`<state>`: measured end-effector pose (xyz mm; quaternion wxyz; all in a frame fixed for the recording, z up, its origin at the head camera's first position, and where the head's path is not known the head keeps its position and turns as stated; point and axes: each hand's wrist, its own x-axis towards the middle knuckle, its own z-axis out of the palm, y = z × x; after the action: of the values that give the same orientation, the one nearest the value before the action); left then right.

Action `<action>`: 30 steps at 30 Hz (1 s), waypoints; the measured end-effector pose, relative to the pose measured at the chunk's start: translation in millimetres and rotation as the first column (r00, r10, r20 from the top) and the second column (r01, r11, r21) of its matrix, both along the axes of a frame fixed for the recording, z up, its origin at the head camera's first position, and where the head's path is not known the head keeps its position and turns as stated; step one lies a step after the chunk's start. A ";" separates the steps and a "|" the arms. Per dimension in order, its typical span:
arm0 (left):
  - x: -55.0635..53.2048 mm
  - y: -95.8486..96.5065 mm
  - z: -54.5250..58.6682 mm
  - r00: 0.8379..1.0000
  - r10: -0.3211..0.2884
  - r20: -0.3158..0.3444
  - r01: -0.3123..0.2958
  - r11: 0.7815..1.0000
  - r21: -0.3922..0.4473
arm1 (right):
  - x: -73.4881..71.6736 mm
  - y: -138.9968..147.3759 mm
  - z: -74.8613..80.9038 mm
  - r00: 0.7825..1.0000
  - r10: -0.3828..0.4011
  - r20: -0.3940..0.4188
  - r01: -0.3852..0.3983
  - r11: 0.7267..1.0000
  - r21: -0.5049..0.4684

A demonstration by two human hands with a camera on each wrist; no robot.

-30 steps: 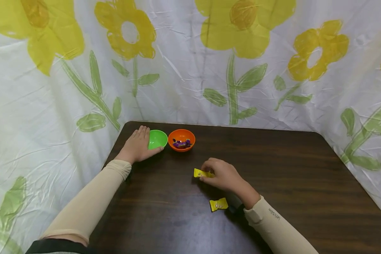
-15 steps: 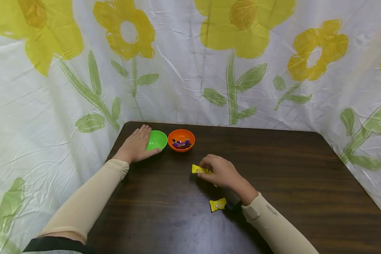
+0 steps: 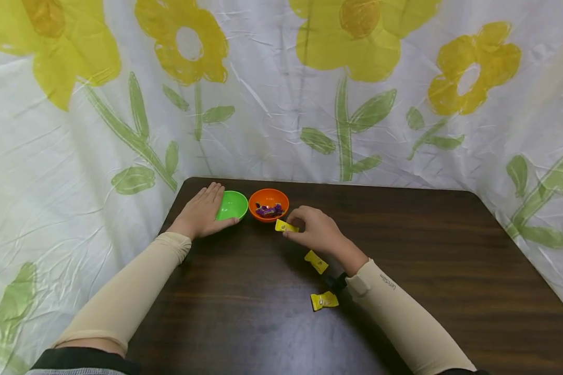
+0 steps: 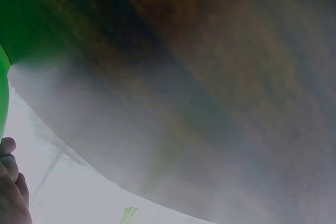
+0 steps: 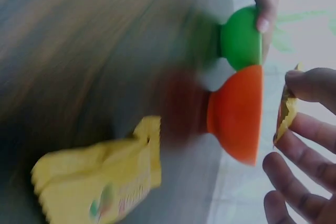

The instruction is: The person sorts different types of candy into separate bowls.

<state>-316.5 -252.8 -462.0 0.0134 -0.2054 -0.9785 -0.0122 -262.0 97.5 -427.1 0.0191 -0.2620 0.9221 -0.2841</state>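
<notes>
Between the thumb and fingers of my right hand (image 3: 319,230) is a yellow-wrapped candy (image 3: 286,226), pinched just in front of the orange bowl (image 3: 262,197). That candy (image 5: 286,111) is held above the table in the right wrist view. Purple-wrapped candies (image 3: 269,211) lie in the orange bowl. My left hand (image 3: 202,212) rests against the left side of the green bowl (image 3: 234,204), fingers straight, thumb along its near side. In the left wrist view, only the fingertips (image 4: 8,153) and a sliver of the green bowl (image 4: 3,90) show.
Two more yellow-wrapped candies lie on the dark wood table (image 3: 427,260): one candy (image 3: 316,262) below my right hand, another candy (image 3: 325,301) nearer me. A white curtain (image 3: 262,104) with yellow flowers hangs behind the table's far edge.
My right hand has moved forward and left with the yellow candy, toward the orange bowl. A second yellow candy has come into view beneath it. The left hand has stayed at the green bowl.
</notes>
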 end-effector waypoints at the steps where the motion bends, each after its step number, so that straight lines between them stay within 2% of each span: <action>1: 0.1 -0.6 -1.1 1.000 0.004 -0.002 -0.004 1.000 0.004 | -2.9 -3.8 -0.6 1.000 -0.001 0.001 0.001 1.000 -0.004; 6: 0.6 -2.0 -5.6 1.000 0.007 -0.008 -0.007 1.000 0.020 | -13.8 -23.8 -3.3 1.000 -0.008 0.007 0.009 0.999 -0.041; 15: -0.2 0.1 -5.1 1.000 0.014 -0.012 -0.014 1.000 0.023 | -35.5 -58.0 2.2 0.997 -0.028 -0.077 0.027 0.999 -0.024; 23: 0.6 1.0 -5.2 1.000 0.010 -0.015 -0.009 1.000 0.029 | -42.7 -81.6 -4.3 0.996 -0.033 -0.085 0.030 0.999 -0.034; 30: 0.4 1.2 -1.0 1.000 0.006 -0.010 -0.006 1.000 0.015 | -50.4 -100.7 -2.8 0.996 -0.031 -0.078 0.026 0.997 -0.066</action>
<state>-316.2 -251.6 -463.0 0.0197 -0.2023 -0.9789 -0.0185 -312.4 -3.2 -429.9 -0.0298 -0.2601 0.9162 -0.3035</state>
